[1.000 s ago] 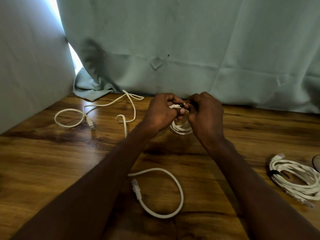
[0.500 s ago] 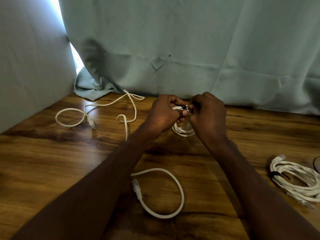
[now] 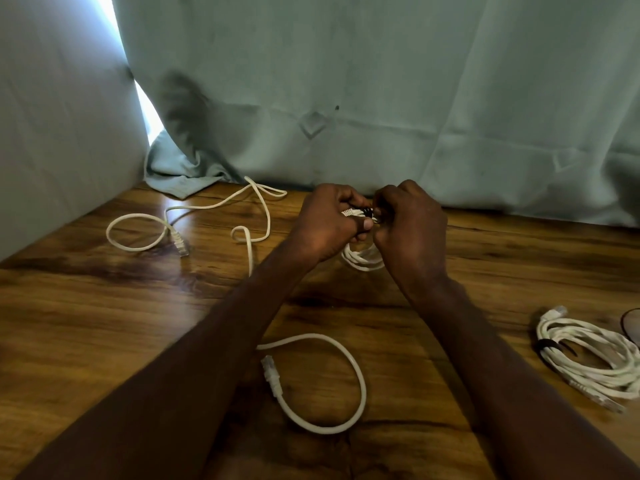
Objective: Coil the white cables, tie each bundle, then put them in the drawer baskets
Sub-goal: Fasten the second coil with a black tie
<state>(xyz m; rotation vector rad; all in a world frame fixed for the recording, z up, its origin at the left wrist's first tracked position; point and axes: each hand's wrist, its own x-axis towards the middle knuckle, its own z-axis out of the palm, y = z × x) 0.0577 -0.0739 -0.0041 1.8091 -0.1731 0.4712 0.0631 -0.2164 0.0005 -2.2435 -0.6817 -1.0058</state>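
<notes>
A small coiled white cable bundle (image 3: 363,259) hangs between both hands above the wooden table (image 3: 104,323). My left hand (image 3: 325,226) grips the top of the coil, thumb pressed on it. My right hand (image 3: 410,226) pinches a black tie (image 3: 367,212) wrapped round the coil's top. A loose white cable (image 3: 325,382) loops on the table in front, its plug beside my left forearm. Another loose white cable (image 3: 194,216) sprawls at the far left. A tied white bundle (image 3: 588,358) with a black strap lies at the right.
A pale green curtain (image 3: 381,98) hangs along the table's far edge and left side, its hem resting on the far left corner. A dark curved object (image 3: 632,327) shows at the right edge. No drawer or baskets are in view.
Both hands have stayed together at the coil's top, with small finger shifts round the black tie. The cables on the table have not moved.
</notes>
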